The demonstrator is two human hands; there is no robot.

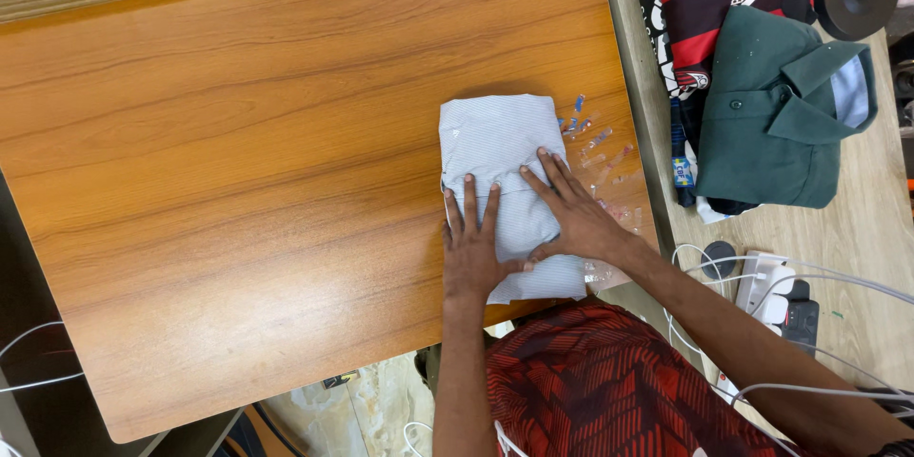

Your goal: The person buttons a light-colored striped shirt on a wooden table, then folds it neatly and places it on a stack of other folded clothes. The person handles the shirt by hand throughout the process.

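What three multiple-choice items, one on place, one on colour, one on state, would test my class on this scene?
1. Where does the pale shirt lie?
A. on the brown table
B. on the floor
C. on a chair

2. What colour is the collared shirt at the side?
A. yellow
B. green
C. white

3. How are both hands placed?
A. raised in the air
B. gripping a cable
C. flat on the pale shirt

Key: 1 A, it rests near the table's edge; 2 B, it is dark green; 3 C, the left hand and right hand press down with fingers spread.
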